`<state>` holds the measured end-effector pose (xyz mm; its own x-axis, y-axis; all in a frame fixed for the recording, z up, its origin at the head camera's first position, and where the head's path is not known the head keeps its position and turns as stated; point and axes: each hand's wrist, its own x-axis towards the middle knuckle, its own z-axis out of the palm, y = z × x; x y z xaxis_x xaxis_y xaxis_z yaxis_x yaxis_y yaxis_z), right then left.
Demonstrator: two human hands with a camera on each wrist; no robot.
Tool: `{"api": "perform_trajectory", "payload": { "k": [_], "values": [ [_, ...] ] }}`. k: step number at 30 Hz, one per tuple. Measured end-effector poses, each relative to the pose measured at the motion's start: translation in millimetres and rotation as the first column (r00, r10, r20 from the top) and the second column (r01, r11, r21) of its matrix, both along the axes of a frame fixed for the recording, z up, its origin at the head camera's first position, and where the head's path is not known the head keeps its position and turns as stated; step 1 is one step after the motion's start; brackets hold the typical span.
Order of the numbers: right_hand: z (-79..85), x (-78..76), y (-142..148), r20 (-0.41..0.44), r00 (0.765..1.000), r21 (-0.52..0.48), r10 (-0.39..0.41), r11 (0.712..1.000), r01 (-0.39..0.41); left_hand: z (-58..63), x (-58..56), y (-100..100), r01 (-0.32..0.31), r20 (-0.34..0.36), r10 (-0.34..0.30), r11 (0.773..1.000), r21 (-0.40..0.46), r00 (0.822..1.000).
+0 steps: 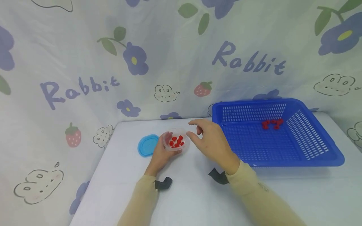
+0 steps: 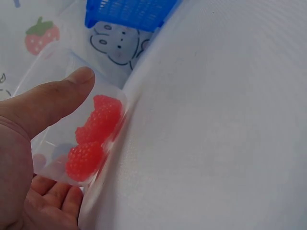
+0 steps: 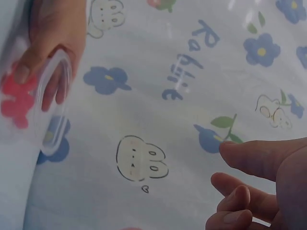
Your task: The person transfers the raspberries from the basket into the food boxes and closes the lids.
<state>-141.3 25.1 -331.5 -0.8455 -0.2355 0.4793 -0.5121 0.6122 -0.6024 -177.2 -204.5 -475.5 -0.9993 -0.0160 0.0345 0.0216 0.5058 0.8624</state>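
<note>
My left hand [image 1: 162, 157] grips a small clear plastic container [image 1: 174, 130] that stands on the table, thumb on one side and fingers on the other. Several red raspberries [image 2: 84, 161] lie at the bottom of it. To the right of the container, my right hand [image 1: 210, 142] hovers with thumb and index finger apart. Nothing is between its fingers [image 3: 254, 155] in the right wrist view. A light blue lid [image 1: 147, 146] lies on the table just left of my left hand.
A large blue plastic basket [image 1: 280, 160] stands on the right of the white table [image 1: 195, 194]. Several red raspberries [image 1: 266, 124] lie near its back right corner. Behind the table hangs a patterned cloth [image 1: 169, 62].
</note>
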Motion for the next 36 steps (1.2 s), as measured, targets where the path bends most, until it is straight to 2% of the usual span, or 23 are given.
{"api": "perform_trajectory", "payload": {
  "k": [10,15,19,29,36],
  "values": [
    [13.5,-3.6,30,-0.035,0.999,0.084,-0.023,0.996,0.025,-0.6,1.3,-1,0.014,0.013,-0.014,1.000,0.019,1.000],
    [19.5,-10.6,47,-0.071,0.997,0.106,-0.035,0.993,0.043,-0.5,1.5,-2,0.020,0.004,-0.020,1.000,0.019,1.000],
    [21.2,-18.7,63,-0.066,0.996,0.119,-0.052,0.991,0.059,-0.9,1.7,-2,0.025,-0.002,-0.025,0.999,0.026,1.000],
    [12.8,-49.9,108,0.030,0.990,0.149,-0.136,0.980,0.130,1.5,3.1,-2,0.025,0.000,-0.025,1.000,0.019,1.000],
    [8.1,-63.1,136,0.102,0.978,0.200,-0.184,0.966,0.161,-0.7,2.0,-2,0.036,-0.022,-0.036,0.999,0.017,0.999]
  ]
}}
